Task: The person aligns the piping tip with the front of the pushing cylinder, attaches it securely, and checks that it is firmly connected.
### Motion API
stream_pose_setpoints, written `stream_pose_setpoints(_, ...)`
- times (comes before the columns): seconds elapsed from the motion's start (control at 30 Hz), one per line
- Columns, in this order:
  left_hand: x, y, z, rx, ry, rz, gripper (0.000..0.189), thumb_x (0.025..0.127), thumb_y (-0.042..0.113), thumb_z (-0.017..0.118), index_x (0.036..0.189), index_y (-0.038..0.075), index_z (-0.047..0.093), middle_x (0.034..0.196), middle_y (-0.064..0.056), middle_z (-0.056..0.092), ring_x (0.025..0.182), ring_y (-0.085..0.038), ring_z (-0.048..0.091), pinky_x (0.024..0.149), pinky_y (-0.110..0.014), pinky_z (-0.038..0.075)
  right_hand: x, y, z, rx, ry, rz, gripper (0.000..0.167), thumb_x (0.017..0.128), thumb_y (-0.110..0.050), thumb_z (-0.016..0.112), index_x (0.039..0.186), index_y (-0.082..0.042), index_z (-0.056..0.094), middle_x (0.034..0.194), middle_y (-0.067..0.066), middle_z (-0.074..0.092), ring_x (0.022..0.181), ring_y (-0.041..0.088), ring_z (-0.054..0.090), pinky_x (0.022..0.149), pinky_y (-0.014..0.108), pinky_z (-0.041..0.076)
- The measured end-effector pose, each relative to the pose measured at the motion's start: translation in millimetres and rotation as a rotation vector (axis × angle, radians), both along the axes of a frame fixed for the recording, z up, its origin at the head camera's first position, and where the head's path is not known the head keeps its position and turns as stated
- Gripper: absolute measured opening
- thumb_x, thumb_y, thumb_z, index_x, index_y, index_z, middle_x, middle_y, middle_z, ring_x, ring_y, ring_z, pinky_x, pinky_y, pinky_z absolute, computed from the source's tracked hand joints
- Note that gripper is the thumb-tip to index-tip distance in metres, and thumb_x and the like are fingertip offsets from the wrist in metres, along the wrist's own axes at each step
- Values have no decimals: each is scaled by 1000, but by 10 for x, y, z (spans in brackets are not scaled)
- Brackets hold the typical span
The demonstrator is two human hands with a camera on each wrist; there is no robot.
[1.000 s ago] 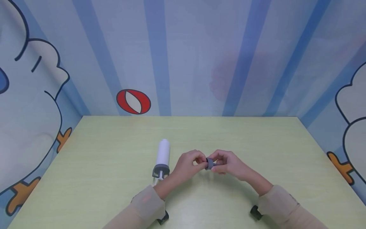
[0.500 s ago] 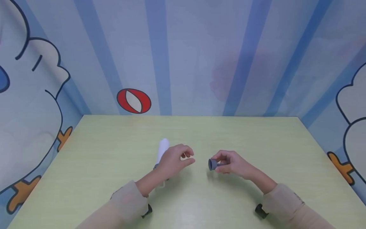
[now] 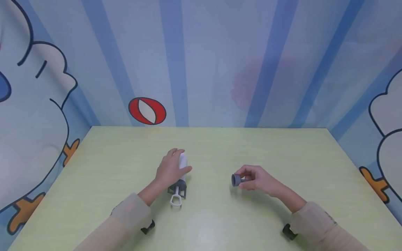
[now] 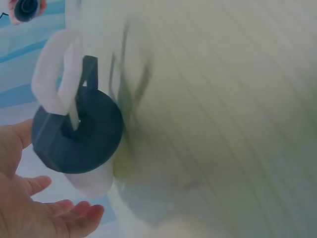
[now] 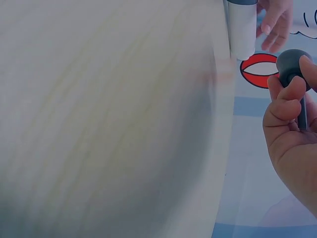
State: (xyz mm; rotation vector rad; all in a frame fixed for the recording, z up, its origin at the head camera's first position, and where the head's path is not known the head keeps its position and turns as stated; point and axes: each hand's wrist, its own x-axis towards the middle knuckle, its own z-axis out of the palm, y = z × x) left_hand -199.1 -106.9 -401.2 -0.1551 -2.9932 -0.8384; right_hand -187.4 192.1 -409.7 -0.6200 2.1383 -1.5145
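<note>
A white syringe-like tube (image 3: 183,161) lies on the table, with a dark grey collar (image 4: 96,141) and a white ring-handled plunger (image 3: 176,200). Over its left side my left hand (image 3: 170,168) hovers, thumb and fingers spread around the barrel; the left wrist view shows no closed grip. To the right, my right hand (image 3: 259,180) pinches a grey funnel-shaped nozzle (image 3: 235,180) by its thin stem, the hollow wide end facing left. In the right wrist view, thumb and fingertips are curled round this nozzle (image 5: 288,61), partly hiding it.
The pale yellow-green table (image 3: 213,150) meets a blue striped backdrop (image 3: 213,69) at its far edge. Printed cartoon figures stand at both sides. Black wrist-worn pieces (image 3: 289,232) hang below the sleeves.
My left hand has let go of the nozzle and moved left to the white tube, its fingers spreading. My right hand keeps the nozzle and has shifted slightly right.
</note>
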Motion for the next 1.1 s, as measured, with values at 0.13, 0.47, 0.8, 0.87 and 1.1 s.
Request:
stream_pose_setpoints(0.13,-27,-7,-40,-15,-96,39,76,76,40,65,136,10,29,136,-15,35,105,-32,48,76,-44,47,1,19,-6,8,-3,-7,33,79,-9,63,106,6,53,82,9,54,55,8,43,51,25,40)
stream_pose_setpoints(0.47,-70,9,-145,-15,-212,105,82,75,42,64,138,11,21,126,-17,41,92,-29,52,68,-38,47,4,54,-28,28,-1,-21,33,79,-9,64,107,5,53,84,9,54,57,8,44,51,25,40)
stream_pose_setpoints(0.8,-69,-6,-95,36,-191,81,76,74,33,67,134,6,28,116,-18,49,90,-29,54,67,-37,49,-3,76,-26,31,10,-20,33,79,-9,63,107,5,53,83,9,53,56,8,44,51,26,40)
stream_pose_setpoints(0.87,-73,5,-63,54,-189,57,76,74,31,68,133,6,29,116,-17,51,91,-27,54,67,-36,49,-4,77,-15,37,13,-25,33,79,-9,63,107,5,53,83,9,53,56,8,44,51,25,41)
stream_pose_setpoints(1.1,-29,83,78,86,-165,-41,71,73,28,69,132,8,35,118,-13,53,93,-24,55,69,-35,49,-7,78,1,44,14,-33,33,79,-10,63,107,5,53,82,8,53,56,8,43,51,25,40)
